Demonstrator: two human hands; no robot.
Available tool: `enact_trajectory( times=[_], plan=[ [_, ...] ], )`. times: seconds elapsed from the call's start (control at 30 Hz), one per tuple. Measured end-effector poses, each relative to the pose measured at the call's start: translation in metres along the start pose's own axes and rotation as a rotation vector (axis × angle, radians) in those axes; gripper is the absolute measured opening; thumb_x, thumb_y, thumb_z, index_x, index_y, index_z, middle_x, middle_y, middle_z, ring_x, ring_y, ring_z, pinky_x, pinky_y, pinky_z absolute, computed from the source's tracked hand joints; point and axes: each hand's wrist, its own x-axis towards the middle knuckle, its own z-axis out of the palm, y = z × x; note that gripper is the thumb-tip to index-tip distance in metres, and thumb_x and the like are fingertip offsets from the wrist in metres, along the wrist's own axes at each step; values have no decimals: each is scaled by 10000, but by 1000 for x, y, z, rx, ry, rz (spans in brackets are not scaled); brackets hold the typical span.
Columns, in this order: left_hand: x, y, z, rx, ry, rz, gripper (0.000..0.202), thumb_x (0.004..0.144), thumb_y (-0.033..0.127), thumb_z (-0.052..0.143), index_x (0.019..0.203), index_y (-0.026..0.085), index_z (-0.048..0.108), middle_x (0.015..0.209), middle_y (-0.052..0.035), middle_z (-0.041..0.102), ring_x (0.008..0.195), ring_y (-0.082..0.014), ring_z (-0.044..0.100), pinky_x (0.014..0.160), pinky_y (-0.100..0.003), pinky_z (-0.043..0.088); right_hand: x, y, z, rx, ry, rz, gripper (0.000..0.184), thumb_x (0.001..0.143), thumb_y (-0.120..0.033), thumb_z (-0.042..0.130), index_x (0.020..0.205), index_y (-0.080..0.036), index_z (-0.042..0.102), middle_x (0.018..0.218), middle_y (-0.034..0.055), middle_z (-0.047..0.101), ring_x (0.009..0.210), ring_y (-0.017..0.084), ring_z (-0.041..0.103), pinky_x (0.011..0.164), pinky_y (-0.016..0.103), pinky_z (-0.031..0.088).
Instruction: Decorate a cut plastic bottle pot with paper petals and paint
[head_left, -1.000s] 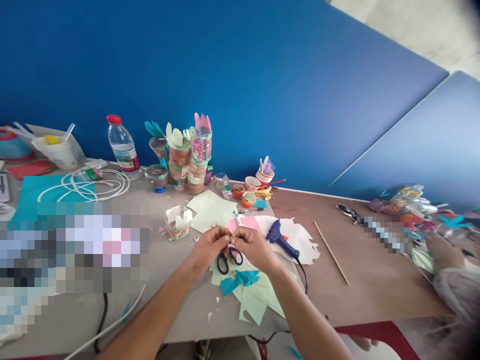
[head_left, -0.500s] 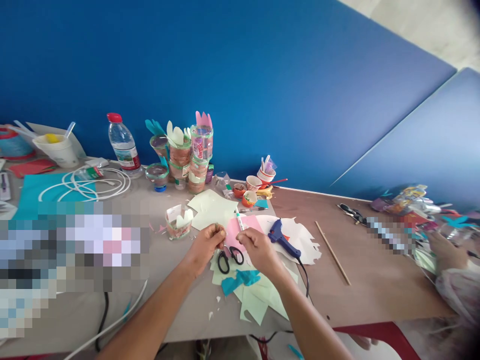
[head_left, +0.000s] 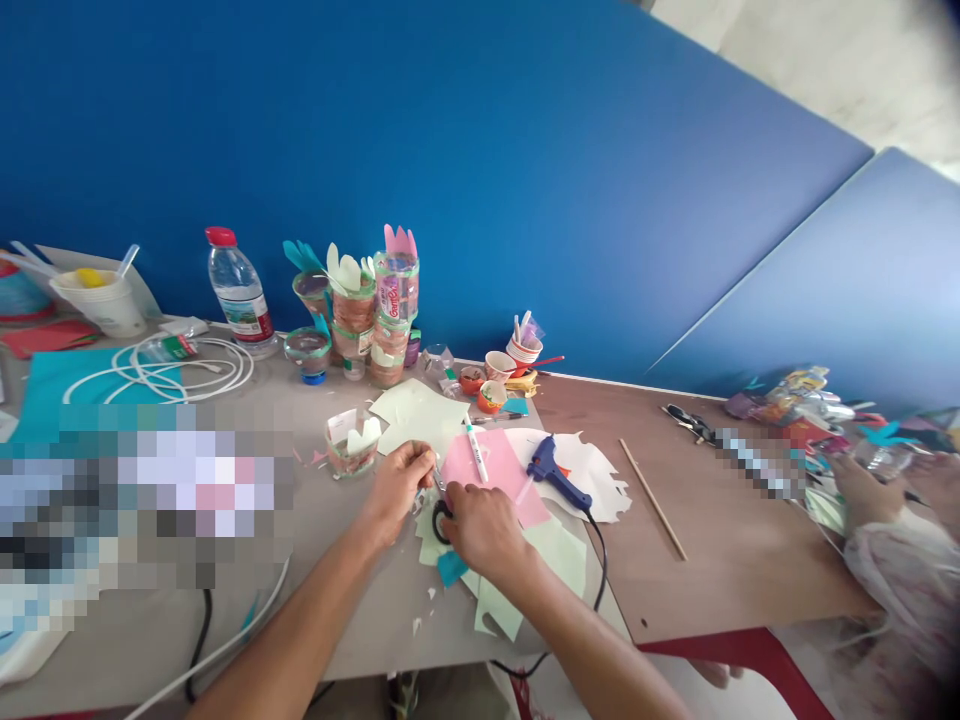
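My left hand (head_left: 401, 480) is closed in a pinch on a small piece that I cannot make out, just left of the pink paper (head_left: 499, 470). Beside it, my right hand (head_left: 480, 530) lies curled over the black scissors (head_left: 440, 515); only one handle loop and a bit of blade show. Under both hands lie pale green paper offcuts (head_left: 555, 555) and a teal scrap (head_left: 450, 568). A white marker (head_left: 475, 452) rests on the pink paper. The blue glue gun (head_left: 551, 475) lies right of it on white paper.
A cut plastic cup (head_left: 351, 445) stands left of my hands. Decorated bottle sections (head_left: 375, 310), a water bottle (head_left: 236, 290), a coiled white cable (head_left: 180, 370) and small paper cups (head_left: 517, 355) line the blue wall. A wooden stick (head_left: 652, 485) lies to the right. Another person's hand (head_left: 862, 490) works at far right.
My hands have come apart. The right hand dropped from the small piece onto the scissors; the left keeps its pinch. The view shifted slightly left.
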Motion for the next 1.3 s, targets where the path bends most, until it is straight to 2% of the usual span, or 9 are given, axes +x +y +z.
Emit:
enact_trajectory(
  times=[0.23,0.4,0.47,0.57,0.67,0.77,0.87,0.97,1.3],
  plan=[
    [0,0,-1,-75,5,-27,255,665,383,692,716,172,559,554,48,496,514,-80,440,535,-213,358,-8,9,5,27,36,27,220,812,-228,484,965,-149,623,908,131,697,775,279,674,605,306,362],
    [-4,9,3,-114,20,-30,278,625,392,717,680,169,561,531,48,488,501,-80,433,519,-215,362,-13,17,2,206,63,115,270,818,-173,452,1053,-157,584,923,127,705,802,259,670,619,289,356],
    [-4,12,4,-152,20,-40,288,605,388,733,680,170,560,560,43,505,502,-76,435,516,-216,365,-15,23,1,340,91,159,318,811,-164,454,1113,-147,552,908,124,711,816,249,663,640,287,369],
    [-4,12,5,-212,12,-61,291,595,375,747,678,169,558,602,38,520,506,-66,437,517,-211,366,-16,31,1,667,148,200,346,780,-164,470,1122,-164,526,902,87,711,751,198,636,640,270,395],
    [-3,9,4,-248,6,-70,275,610,355,744,676,164,557,614,42,513,510,-54,433,525,-201,362,-16,36,1,988,176,176,387,748,-188,486,1134,-187,515,834,28,675,622,144,559,587,252,398],
    [-3,8,4,-263,-8,-78,264,634,349,739,690,164,560,626,40,515,514,-55,429,528,-203,364,-15,35,3,1164,129,131,433,714,-222,533,1146,-192,551,777,-7,595,563,114,483,550,242,383],
    [-4,9,4,-309,-42,-120,271,634,338,755,699,159,561,632,43,509,514,-51,422,539,-203,374,-14,29,7,1163,118,118,341,700,-252,585,1034,-199,626,707,-25,526,540,100,412,526,234,346],
    [-5,9,5,-373,-73,-155,278,627,313,773,697,154,556,621,49,496,516,-46,419,553,-201,389,-13,21,12,1098,195,112,302,706,-253,592,1001,-198,633,685,-27,522,524,97,362,504,231,313],
    [-5,7,6,-428,-112,-205,283,638,300,776,651,143,542,497,52,461,480,-54,422,520,-185,380,-6,0,22,921,347,16,290,717,-211,543,994,-178,624,684,-17,588,560,118,471,535,222,349]
  ],
)
